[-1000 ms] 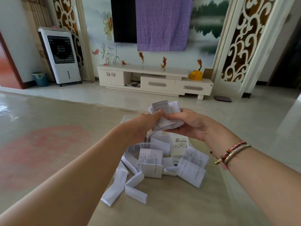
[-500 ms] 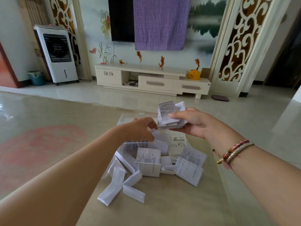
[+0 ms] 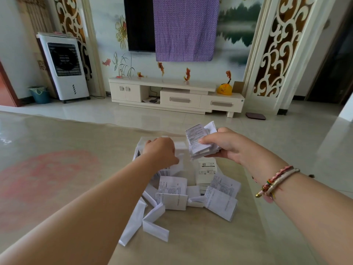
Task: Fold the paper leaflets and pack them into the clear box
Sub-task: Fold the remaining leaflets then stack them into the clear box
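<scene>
My right hand (image 3: 227,146) grips a stack of folded leaflets (image 3: 197,141) and holds it above the table. My left hand (image 3: 159,150) reaches down over the clear box (image 3: 142,142), back facing me and fingers curled. Its thumb pinches a white folded leaflet (image 3: 179,164) at the box's near side. The box is see-through, with white paper inside, and my hand hides much of it. Several loose leaflets (image 3: 172,194), some folded and some in long strips, lie in a pile on the table in front of the box.
A small white printed carton (image 3: 207,169) lies right of the box among the papers. The beige table (image 3: 200,243) runs toward me. Beyond it are a tiled floor, a white TV cabinet (image 3: 175,96) and an air cooler (image 3: 64,66).
My left hand left the stack and dropped leftward onto the clear box. My right hand stayed raised with the stack, shifting slightly right.
</scene>
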A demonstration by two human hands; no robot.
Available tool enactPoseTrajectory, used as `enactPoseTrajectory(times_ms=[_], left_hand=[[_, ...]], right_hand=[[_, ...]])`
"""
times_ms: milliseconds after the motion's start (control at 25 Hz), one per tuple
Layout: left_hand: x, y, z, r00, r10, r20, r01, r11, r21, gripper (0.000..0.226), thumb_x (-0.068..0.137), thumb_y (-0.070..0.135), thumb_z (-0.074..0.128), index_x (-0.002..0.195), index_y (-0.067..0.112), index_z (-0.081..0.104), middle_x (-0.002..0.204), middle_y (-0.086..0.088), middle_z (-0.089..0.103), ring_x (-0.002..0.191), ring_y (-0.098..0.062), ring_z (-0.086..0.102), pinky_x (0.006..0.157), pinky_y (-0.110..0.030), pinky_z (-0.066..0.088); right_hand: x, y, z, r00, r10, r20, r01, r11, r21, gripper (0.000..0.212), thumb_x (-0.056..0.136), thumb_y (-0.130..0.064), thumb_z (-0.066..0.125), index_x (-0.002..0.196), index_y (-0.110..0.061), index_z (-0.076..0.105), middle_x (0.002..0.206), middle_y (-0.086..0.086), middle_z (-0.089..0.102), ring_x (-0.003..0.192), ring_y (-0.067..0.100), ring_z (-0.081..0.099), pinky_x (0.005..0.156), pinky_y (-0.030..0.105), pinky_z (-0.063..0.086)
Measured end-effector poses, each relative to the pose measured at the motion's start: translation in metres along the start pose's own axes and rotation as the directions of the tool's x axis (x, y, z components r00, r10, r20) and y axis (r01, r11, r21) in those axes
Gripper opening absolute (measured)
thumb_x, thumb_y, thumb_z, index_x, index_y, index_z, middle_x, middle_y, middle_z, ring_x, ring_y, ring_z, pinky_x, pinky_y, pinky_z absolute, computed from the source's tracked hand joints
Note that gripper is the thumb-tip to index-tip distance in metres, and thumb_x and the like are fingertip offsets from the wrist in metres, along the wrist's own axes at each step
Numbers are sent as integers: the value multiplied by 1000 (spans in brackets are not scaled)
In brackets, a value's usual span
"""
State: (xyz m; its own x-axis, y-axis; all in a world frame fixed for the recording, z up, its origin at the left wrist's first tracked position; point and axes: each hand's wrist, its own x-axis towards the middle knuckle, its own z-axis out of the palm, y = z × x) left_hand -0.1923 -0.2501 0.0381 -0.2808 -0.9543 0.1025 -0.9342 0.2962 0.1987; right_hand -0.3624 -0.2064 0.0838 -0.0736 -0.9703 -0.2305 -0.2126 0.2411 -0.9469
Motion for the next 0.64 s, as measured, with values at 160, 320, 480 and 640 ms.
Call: enactPoseTrajectory(times_ms=[160, 320, 480, 640], left_hand=[[-3, -15, 9, 992, -123, -15, 121, 989, -86, 16, 80, 27, 64, 80, 12, 60, 76, -2, 59, 74, -22, 57, 67, -26, 42], [1, -20, 13, 989, -146, 1, 144, 976, -163, 23, 82, 25, 59, 66, 11, 51, 64, -2, 51, 63, -22, 52, 55, -25, 40], [-2, -17, 14, 984, -177, -4, 174, 970, -172, 34, 84, 28, 58, 58, 11, 44, 58, -3, 46, 62, -24, 51, 53, -27, 39], [-7, -16, 13, 973, -230, 13, 227, 950, -215, 36, 85, 30, 60, 59, 11, 44, 57, -3, 47, 58, -22, 49, 49, -26, 37]], right_hand=[[0, -5, 26, 1000, -13, 17, 18, 942, -334, 51, 86, -4, 58, 133, -4, 40, 107, 14, 62, 94, 26, 68, 82, 40, 58], [4, -9, 58, 998, -42, -47, -5, 689, -725, 59, 91, -16, 51, 138, 2, 20, 99, 13, 48, 72, 22, 57, 55, 32, 51], [11, -6, 74, 987, -128, -97, -8, 564, -826, 66, 90, -28, 58, 135, 1, 21, 105, 13, 51, 88, 27, 57, 59, 31, 40], [16, 5, 88, 963, -246, -111, 13, 453, -891, 65, 90, -27, 56, 138, 0, 21, 126, 16, 47, 110, 33, 54, 71, 34, 39]])
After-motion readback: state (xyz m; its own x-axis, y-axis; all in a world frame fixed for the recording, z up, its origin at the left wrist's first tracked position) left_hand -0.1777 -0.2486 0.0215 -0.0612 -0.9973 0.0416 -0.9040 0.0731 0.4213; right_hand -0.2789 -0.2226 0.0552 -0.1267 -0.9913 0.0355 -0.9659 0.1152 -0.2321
